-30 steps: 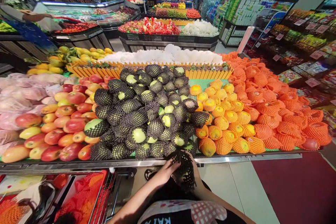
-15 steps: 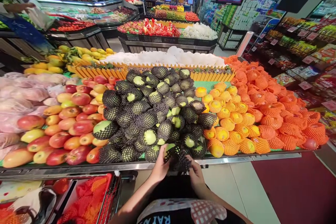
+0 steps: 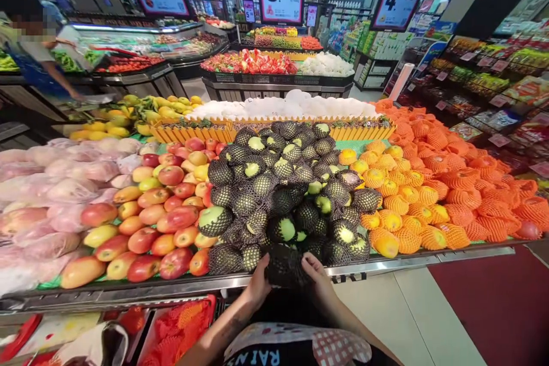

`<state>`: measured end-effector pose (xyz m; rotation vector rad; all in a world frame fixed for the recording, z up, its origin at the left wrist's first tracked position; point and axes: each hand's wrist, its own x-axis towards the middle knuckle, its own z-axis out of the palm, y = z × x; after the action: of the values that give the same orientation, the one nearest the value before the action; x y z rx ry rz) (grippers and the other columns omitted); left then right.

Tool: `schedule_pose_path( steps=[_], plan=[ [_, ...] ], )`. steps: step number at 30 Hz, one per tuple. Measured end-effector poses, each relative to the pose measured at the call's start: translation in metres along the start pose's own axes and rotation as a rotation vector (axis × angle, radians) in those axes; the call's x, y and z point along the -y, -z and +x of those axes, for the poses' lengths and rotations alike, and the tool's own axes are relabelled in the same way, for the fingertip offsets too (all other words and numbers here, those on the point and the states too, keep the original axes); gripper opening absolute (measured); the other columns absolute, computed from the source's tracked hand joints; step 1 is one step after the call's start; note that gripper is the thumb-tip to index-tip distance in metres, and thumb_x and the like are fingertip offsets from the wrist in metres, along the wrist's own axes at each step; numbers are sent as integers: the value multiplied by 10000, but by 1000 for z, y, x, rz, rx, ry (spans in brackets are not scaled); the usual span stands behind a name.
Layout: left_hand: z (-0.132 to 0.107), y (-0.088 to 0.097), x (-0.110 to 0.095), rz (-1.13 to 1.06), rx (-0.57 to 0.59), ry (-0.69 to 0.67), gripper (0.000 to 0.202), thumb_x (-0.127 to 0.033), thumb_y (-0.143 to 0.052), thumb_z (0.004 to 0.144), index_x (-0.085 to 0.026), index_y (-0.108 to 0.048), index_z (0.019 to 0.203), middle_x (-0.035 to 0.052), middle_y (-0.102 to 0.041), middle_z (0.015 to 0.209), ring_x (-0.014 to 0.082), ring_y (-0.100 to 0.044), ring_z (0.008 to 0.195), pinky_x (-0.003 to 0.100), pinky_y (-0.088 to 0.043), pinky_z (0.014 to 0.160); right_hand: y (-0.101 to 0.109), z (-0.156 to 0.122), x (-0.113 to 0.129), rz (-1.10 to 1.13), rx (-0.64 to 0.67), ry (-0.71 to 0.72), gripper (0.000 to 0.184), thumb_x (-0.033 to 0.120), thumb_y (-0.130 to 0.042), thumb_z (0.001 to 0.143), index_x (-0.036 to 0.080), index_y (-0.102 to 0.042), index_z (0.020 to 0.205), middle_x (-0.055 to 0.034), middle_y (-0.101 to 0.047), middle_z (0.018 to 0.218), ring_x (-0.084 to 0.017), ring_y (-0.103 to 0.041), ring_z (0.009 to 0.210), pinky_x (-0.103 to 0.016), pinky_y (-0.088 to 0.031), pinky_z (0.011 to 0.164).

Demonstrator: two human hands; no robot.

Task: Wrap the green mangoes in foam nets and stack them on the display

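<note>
Before you stands a wide fruit stand with a shiny metal front edge (image 3: 386, 267), which runs from left to right. On its right side lies the largest heap, of round fruits in bright orange foam nets (image 3: 476, 183). In the middle there is a heap of green round fruits in black foam nets (image 3: 261, 186), which reaches to the near edge. On the left side are pale pinkish fruits in clear plastic bags (image 3: 55, 189), and between these and the black nets lie bare red and yellow apples (image 3: 158, 214). Yellow-orange fruits in thin orange nets (image 3: 407, 200) fill the place to the right of the middle heap. At the near left, below the edge, there is a cart part with red mesh bags (image 3: 180, 326).

Your left hand (image 3: 257, 286) and your right hand (image 3: 319, 280) are at the near edge, in front of the middle heap. Between them is the dark bundle of black foam netting (image 3: 287, 267); it is in shadow, so what is inside cannot be told. The left fingers press on its left side, and the right fingers, bent and close together, grip its right side. The bundle is so held from both sides, near the lowest netted fruits; whether it touches them you cannot tell.
</note>
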<state>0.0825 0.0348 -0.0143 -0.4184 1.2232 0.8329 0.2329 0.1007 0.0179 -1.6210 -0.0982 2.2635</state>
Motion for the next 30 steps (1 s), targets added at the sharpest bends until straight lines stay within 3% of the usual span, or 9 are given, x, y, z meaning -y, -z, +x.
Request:
schedule_pose_path(
  steps=[2, 5, 9, 13, 16, 19, 23, 25, 30],
  plan=[
    [-9, 9, -6, -27, 32, 81, 613, -703, -760, 610, -148, -714, 867, 79, -734, 755, 265, -691, 761, 401, -575, 777, -7, 8, -16, 21, -78, 48, 450, 542, -872, 704, 213, -578, 791, 89, -475, 601, -59, -384, 494, -184, -323, 482],
    [-18, 28, -13, -55, 83, 74, 610, -508, -865, 534, -148, -728, 1007, 111, -771, 951, 328, -711, 981, 473, -537, 980, -16, 13, -39, 10, -127, 58, 451, 526, -907, 648, 212, -610, 777, 82, -504, 578, -73, -410, 475, -203, -361, 470],
    [-21, 59, -25, 90, 15, 20, 751, -544, -876, 506, -153, -711, 1126, 156, -730, 1194, 388, -626, 1222, 520, -438, 1126, -29, 8, -62, 33, -153, 64, 496, 586, -890, 639, 237, -718, 947, -2, -719, 882, -170, -653, 784, -298, -545, 734],
    [-21, 77, -45, 456, 95, -141, 810, -676, -790, 626, -168, -672, 1246, 165, -634, 1383, 375, -528, 1354, 500, -372, 1191, -44, -4, -78, 65, -2, 29, 669, 648, -864, 640, 251, -714, 1157, -75, -731, 1193, -273, -648, 1161, -443, -490, 1034],
    [-24, 80, -60, 805, 221, -396, 671, -665, -665, 771, -160, -685, 1212, 168, -645, 1326, 345, -588, 1271, 482, -433, 1135, -54, -8, -87, -23, 5, 1, 694, 476, -954, 580, 236, -696, 1177, -78, -735, 1195, -292, -649, 1186, -495, -424, 1119],
    [-29, 79, -73, 1088, 199, -615, 502, -594, -607, 853, -163, -720, 1083, 162, -655, 1210, 292, -670, 1043, 423, -543, 935, -66, -5, -89, -39, -33, 40, 631, 487, -928, 621, 229, -692, 1147, -76, -748, 1146, -298, -671, 1134, -509, -445, 1096],
    [-38, 78, -84, 1079, 161, -787, 312, -472, -605, 921, -190, -735, 903, 117, -670, 1039, 235, -647, 979, 362, -526, 914, -81, 1, -86, -21, -29, 117, 655, 448, -918, 630, 232, -672, 1196, -68, -758, 1072, -296, -694, 1051, -498, -484, 1049],
    [-40, 82, -86, 952, 200, -731, 315, -474, -620, 920, -185, -719, 843, 104, -673, 989, 225, -641, 977, 346, -515, 927, -85, 2, -86, 5, -32, 148, 688, 420, -913, 639, 233, -650, 1246, -71, -757, 1061, -300, -689, 1065, -491, -489, 1041],
    [-36, 106, -82, 640, 190, -319, 553, -710, -660, 808, -168, -686, 918, 43, -621, 809, 185, -586, 772, 296, -499, 740, -81, 0, -91, 91, -91, 116, 754, 462, -896, 650, 212, -609, 1301, -104, -752, 1057, -318, -694, 1050, -503, -492, 1031]
  ],
)
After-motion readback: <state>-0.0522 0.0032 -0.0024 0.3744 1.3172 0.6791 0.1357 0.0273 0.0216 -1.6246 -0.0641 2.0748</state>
